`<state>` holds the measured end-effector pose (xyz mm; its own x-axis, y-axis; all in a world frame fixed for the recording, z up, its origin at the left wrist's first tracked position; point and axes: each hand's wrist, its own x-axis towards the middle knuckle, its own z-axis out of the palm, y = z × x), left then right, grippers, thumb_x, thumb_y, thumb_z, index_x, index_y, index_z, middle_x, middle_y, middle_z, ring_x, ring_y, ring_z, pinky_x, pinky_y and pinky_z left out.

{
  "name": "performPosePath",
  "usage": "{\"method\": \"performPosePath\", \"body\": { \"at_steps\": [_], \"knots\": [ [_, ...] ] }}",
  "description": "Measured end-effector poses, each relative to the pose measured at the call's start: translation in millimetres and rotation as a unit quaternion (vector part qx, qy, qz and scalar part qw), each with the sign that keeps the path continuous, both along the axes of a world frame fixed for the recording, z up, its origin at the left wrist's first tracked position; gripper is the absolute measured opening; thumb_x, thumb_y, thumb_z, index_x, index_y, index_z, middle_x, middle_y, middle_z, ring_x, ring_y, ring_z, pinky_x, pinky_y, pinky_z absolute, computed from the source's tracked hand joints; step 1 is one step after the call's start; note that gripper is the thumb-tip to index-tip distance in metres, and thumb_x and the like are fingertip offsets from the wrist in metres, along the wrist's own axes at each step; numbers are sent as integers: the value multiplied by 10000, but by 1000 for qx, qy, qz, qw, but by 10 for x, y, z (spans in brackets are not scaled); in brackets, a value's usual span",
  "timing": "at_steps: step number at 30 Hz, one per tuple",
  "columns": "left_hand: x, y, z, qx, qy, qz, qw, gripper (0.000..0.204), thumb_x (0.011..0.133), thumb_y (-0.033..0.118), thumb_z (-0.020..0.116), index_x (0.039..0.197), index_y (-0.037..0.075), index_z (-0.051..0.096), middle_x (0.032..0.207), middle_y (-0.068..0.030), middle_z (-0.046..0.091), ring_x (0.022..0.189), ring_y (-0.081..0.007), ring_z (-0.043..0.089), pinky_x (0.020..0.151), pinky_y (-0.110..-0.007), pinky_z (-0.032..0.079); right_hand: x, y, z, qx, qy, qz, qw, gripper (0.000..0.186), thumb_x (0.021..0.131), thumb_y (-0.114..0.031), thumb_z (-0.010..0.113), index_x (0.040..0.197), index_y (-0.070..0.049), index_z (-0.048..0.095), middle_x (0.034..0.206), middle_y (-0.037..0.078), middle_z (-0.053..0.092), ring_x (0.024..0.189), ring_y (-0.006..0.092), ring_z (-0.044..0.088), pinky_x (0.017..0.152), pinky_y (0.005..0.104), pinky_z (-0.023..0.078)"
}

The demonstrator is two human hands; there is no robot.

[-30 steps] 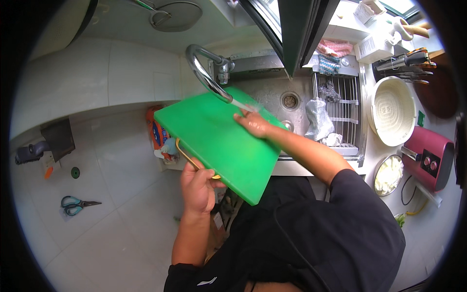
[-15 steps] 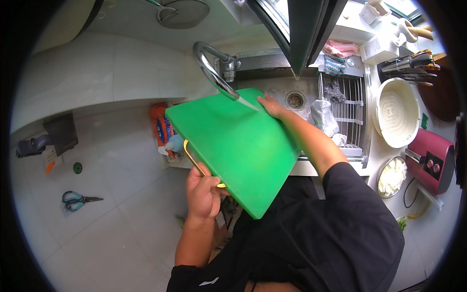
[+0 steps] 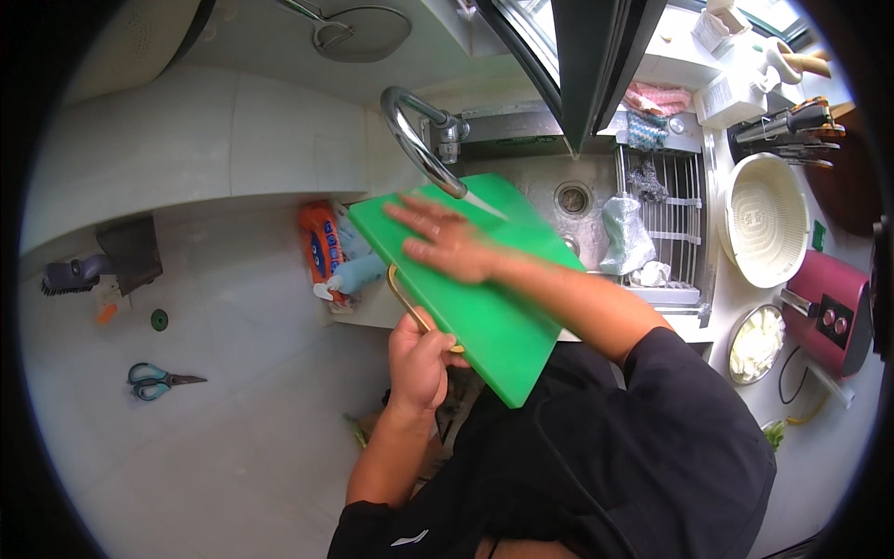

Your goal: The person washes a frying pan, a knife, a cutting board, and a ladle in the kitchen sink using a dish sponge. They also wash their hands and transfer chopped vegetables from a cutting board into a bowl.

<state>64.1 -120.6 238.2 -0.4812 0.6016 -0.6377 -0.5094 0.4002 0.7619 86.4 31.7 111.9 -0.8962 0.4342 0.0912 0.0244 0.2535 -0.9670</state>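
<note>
A green cutting board (image 3: 503, 326) is tilted over the sink's left side, with water from the curved chrome faucet (image 3: 419, 149) running onto its upper part. My left hand (image 3: 419, 359) grips the gold-coloured handle (image 3: 407, 296) on the board's left edge, fingers wrapped round it. Flat on the board's face lies my right hand (image 3: 447, 242), fingers stretched out and blurred by motion, holding nothing. Part of the sink basin (image 3: 535, 177) is hidden behind the board.
A metal drying rack (image 3: 684, 224) spans the sink's right side. Right of it stand a cream colander (image 3: 765, 219), a bowl of pale cut pieces (image 3: 756, 345) and a dark red appliance (image 3: 829, 321). Orange-labelled packages (image 3: 321, 242) stand left of the board; scissors (image 3: 163, 381) hang on the wall.
My right hand has left the board's far right edge and slid left across its face, near the upper left corner. My left hand still holds the handle.
</note>
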Motion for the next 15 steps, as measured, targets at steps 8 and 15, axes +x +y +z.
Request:
{"method": "performPosePath", "body": {
  "at_steps": [8, 15],
  "knots": [
    [-103, -87, 234, 62, -13, -12, 998, 87, 821, -19, 491, 817, 68, 489, 844, -103, 646, 678, -184, 643, 522, -293, 560, 31, 761, -2616, -157, -326, -142, 922, 708, 994, -592, 330, 1546, -150, 296, 1597, 255, 203, 1494, 366, 189, 1220, 438, 161],
    [-122, 127, -11, 25, -8, 42, 999, 122, 825, -16, 474, 874, 95, 459, 865, -72, 618, 673, -201, 651, 485, -328, 576, 38, 59, -676, -158, -160, -31, 974, 769, 1004, -531, 368, 1512, 40, 277, 1586, 277, 210, 1488, 393, 185, 1211, 442, 175]
  ]
}}
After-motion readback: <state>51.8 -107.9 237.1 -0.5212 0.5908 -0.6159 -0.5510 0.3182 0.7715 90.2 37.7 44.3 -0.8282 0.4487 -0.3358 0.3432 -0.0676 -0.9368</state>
